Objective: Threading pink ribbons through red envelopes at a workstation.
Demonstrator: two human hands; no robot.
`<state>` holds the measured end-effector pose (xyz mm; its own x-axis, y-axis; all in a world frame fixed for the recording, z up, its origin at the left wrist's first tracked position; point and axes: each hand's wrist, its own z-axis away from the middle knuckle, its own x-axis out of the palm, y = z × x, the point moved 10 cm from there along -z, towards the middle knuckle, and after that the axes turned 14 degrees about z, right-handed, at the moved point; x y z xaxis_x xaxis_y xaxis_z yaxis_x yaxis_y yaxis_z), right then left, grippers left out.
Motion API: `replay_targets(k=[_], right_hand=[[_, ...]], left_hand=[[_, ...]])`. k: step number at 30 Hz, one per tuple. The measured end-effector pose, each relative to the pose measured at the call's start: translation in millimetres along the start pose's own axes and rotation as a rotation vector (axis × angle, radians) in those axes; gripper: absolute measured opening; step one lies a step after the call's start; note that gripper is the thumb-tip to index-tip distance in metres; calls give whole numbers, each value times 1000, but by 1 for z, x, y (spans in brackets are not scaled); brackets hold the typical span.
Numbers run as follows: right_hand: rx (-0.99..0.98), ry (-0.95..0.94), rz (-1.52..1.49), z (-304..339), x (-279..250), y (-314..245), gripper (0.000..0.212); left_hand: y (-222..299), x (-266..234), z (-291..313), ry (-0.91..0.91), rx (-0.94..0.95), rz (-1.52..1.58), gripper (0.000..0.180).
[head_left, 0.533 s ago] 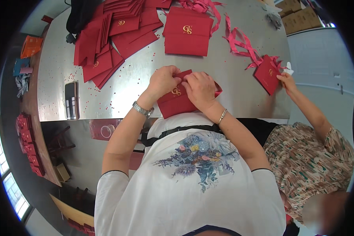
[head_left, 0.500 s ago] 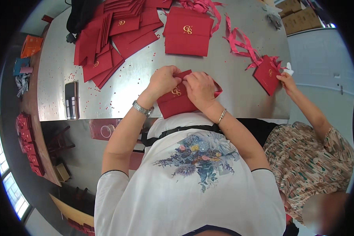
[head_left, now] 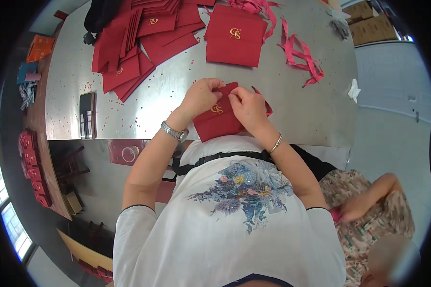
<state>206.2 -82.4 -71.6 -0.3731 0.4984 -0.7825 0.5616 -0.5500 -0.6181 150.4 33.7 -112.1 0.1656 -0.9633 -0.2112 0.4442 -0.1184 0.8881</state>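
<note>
A red paper gift bag (head_left: 216, 125) with a gold emblem lies tilted at the table's near edge, against my body. My left hand (head_left: 202, 99) pinches its upper edge left of the emblem. Close beside it, my right hand (head_left: 249, 111) has thumb and forefinger pressed together on the same edge. At the bag's right side a dark pink ribbon (head_left: 269, 109) loops out behind my right hand. Whether my fingertips also hold ribbon is hidden. Farther up the metal table (head_left: 177, 125) lies a stack of flat red bags (head_left: 233, 52) with the same emblem.
Fanned red bags (head_left: 122, 76) and a black cloth item (head_left: 98, 19) cover the far left; a phone (head_left: 87, 115) lies nearer. Loose pink ribbons (head_left: 299, 50) and a white scrap (head_left: 354, 91) are to the right. A co-worker (head_left: 368, 201) sits at my right. Small red dots litter the table.
The co-worker's hand has drawn back from the table, and the red bag it held at the right is gone from there. My fingers have shifted slightly along the bag's edge.
</note>
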Motion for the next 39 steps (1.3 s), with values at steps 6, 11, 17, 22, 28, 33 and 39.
replay_targets(k=[6,11,17,22,28,33,39], right_hand=[[214,-164,-168,-8,16,15,11],[-65,-121,238,-20,5,-24,12],[-139,-124,377,-22,11,-38,13],[322,-494,-376,-19,51,14,15],[82,-74,-29,-19,3,-9,18],[59,-325,-266,-18,13,-21,29],[58,-383,-370,-14,19,-19,35]], left_hand=[[18,-6,10,82,105,-95,21],[29,-4,16,123,138,-236,21],[31,-6,21,158,165,-256,21],[31,-7,21,155,172,-228,21],[28,-14,18,91,178,-129,23],[-4,-13,9,-149,-305,312,20],[25,-18,8,-136,40,-70,15]])
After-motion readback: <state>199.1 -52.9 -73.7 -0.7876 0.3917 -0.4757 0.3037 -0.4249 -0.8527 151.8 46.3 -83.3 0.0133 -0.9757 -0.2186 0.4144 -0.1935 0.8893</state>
